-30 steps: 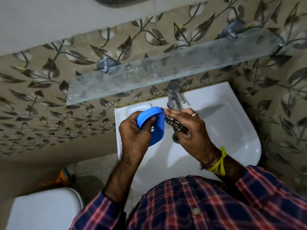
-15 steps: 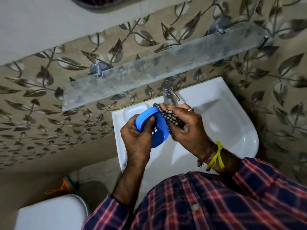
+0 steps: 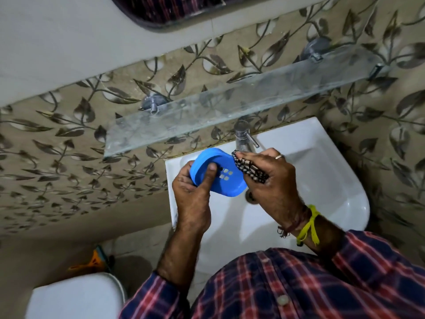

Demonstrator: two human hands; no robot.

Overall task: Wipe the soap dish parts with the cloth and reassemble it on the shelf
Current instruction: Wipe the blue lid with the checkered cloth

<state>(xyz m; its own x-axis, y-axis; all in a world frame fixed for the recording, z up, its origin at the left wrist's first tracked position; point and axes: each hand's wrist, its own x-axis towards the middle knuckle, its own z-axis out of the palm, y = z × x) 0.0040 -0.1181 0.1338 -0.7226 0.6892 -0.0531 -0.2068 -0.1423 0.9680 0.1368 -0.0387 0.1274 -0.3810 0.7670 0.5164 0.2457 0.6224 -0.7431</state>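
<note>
The blue soap dish (image 3: 218,174) is sitting tilted over the white sink (image 3: 340,180), showing a smooth oval face with a cluster of small square holes near its middle. The left hand (image 3: 193,194) is gripping its 8 o'clock edge, thumb curled onto the face. The right hand (image 3: 273,180) is pinching a black-and-white patterned cloth (image 3: 249,169) against the dish's 2 o'clock rim. A glass shelf (image 3: 230,107) is hanging at 12 o'clock above, and a metal tap (image 3: 243,137) is standing just behind the cloth.
</note>
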